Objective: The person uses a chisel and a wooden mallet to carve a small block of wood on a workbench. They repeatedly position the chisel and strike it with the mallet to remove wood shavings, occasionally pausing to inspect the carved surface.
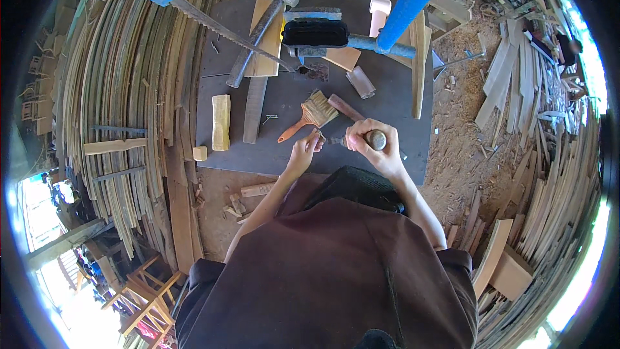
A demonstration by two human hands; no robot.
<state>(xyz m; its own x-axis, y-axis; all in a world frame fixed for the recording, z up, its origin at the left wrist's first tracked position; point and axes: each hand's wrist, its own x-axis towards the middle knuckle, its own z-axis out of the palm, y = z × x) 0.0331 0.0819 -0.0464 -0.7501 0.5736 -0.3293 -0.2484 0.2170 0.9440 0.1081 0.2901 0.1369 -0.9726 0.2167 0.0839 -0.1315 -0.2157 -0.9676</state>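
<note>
Work is under way: the right hand (390, 150) is closed around the handle of a tool (376, 139), above the table's near edge. The left hand (306, 148) is drawn in at its tip; whether it grips anything cannot be told. No finished result is visible. The dark table (394, 100) bears a brush (318, 112), just beyond the left hand, and a hammer (263, 33). Timber (132, 100) lines the left; shavings (455, 106) litter the floor at right.
</note>
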